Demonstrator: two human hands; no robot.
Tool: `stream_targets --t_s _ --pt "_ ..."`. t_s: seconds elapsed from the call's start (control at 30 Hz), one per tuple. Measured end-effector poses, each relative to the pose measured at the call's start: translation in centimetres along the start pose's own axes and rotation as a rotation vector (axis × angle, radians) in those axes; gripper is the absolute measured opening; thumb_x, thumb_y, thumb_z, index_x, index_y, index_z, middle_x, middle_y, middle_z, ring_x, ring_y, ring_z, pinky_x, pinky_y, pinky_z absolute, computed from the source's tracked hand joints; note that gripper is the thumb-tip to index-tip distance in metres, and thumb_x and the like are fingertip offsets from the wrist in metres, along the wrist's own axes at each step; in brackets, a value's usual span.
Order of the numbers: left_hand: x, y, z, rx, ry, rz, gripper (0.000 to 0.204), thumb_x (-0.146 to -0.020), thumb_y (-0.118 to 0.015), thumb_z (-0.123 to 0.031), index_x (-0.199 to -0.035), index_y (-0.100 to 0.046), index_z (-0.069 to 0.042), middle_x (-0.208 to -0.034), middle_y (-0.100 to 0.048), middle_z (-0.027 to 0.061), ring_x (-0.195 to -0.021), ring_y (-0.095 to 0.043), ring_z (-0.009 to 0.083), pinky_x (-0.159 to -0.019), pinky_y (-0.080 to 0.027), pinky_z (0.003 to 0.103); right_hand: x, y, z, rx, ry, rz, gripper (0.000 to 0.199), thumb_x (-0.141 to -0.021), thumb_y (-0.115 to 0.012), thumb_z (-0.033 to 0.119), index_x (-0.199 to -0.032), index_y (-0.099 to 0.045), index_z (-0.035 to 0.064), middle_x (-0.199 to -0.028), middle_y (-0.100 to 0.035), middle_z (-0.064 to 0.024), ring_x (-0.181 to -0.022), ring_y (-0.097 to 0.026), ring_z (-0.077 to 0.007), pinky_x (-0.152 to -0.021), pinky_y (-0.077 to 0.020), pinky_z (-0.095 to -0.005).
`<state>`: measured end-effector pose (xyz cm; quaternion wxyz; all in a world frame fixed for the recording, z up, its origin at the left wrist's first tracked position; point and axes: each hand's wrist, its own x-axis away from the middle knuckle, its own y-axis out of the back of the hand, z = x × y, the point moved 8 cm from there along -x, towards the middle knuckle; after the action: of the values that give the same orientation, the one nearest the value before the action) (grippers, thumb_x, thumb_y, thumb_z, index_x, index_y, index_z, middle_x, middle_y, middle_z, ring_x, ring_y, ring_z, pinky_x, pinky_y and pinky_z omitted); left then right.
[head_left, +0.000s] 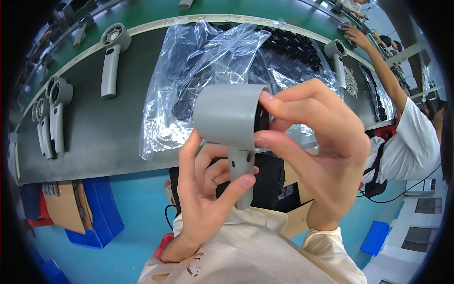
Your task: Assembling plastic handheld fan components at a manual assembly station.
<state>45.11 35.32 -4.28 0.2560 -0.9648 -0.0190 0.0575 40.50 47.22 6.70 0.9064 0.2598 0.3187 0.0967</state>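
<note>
A grey handheld fan (226, 113) is raised in front of me, its handle pointing down. My left hand (203, 201) is closed round the handle, with the thumb across it and a fingertip against the fan head. With thumb and fingers, my right hand (326, 125) grips a black round part (261, 118) at the right-hand open end of the head. The part sits partly inside the rim; my fingers hide some of it. Behind the fan, a clear plastic bag (213, 61) lies over many black round parts (293, 49) on the dark table (90, 132).
Several grey fans (59, 113) lie at the table's left, one fan (111, 66) farther in, another fan (336, 57) at the right near small pieces (350, 83). A green conveyor (146, 12) runs behind. At the right, a co-worker (411, 137) reaches toward it. Blue bins (101, 213) stand below left.
</note>
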Motion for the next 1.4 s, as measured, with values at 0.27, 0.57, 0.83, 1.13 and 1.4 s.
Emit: stream_targets --t_s 0.27,0.57,0.83,1.13,1.4 --pt "0.3 0.3 1.8 0.153 0.107 -0.105 0.085 -0.078 -0.067 0.002 -0.142 -0.012 -0.003 -0.120 -0.049 0.0227 -0.100 -0.060 0.0304 -0.084 -0.052 0.038 0.2 0.1 -1.0 0.010 -0.019 -0.069 0.032 -0.065 -0.082 0.012 -0.095 -0.071 0.0073 -0.103 -0.053 -0.0091 -0.079 -0.058 -0.0167 -0.063 -0.0484 -0.0254" --pt "0.2 -2.0 1.0 -0.105 0.043 0.094 0.079 -0.084 -0.069 -0.023 -0.140 -0.022 0.005 -0.120 -0.052 0.0188 -0.108 -0.055 0.0254 -0.089 -0.047 0.032 5.2 -2.7 -3.6 -1.069 -0.504 -0.151 0.062 -0.086 -0.064 0.008 -0.138 -0.032 0.0040 -0.128 -0.045 -0.0099 -0.116 -0.047 -0.0169 -0.093 -0.0413 -0.0318" --pt "-0.7 -3.8 -5.3 -0.416 -0.379 0.038 0.062 -0.087 -0.062 -0.031 -0.130 -0.041 0.008 -0.132 -0.045 0.0201 -0.119 -0.046 0.0271 -0.098 -0.039 0.036 6.5 -1.4 -1.8 -1.023 -0.482 -0.167 0.062 -0.084 -0.065 0.005 -0.137 -0.033 -0.0027 -0.133 -0.038 -0.0140 -0.119 -0.043 -0.0195 -0.091 -0.0451 -0.0299" --pt "-0.5 -3.8 -4.4 -0.401 -0.545 0.083 0.049 -0.087 -0.061 -0.011 -0.129 -0.042 0.008 -0.130 -0.043 0.0256 -0.117 -0.047 0.0286 -0.097 -0.039 0.035 6.2 -1.2 -2.1 -0.767 -0.344 -0.306 0.059 -0.080 -0.071 0.014 -0.128 -0.045 -0.0074 -0.121 -0.052 -0.0159 -0.112 -0.051 -0.0202 -0.094 -0.0409 -0.0304" --pt "-1.7 -2.9 -2.1 0.108 -0.343 0.123 0.044 -0.079 -0.074 -0.022 -0.109 -0.047 -0.004 -0.125 -0.045 0.0338 -0.117 -0.049 0.0348 -0.094 -0.043 0.040 6.7 -1.7 -1.8 -0.626 -0.158 -0.137 0.069 -0.067 -0.077 -0.002 -0.127 -0.044 -0.0059 -0.123 -0.047 -0.0145 -0.110 -0.054 -0.0237 -0.091 -0.0483 -0.0346"
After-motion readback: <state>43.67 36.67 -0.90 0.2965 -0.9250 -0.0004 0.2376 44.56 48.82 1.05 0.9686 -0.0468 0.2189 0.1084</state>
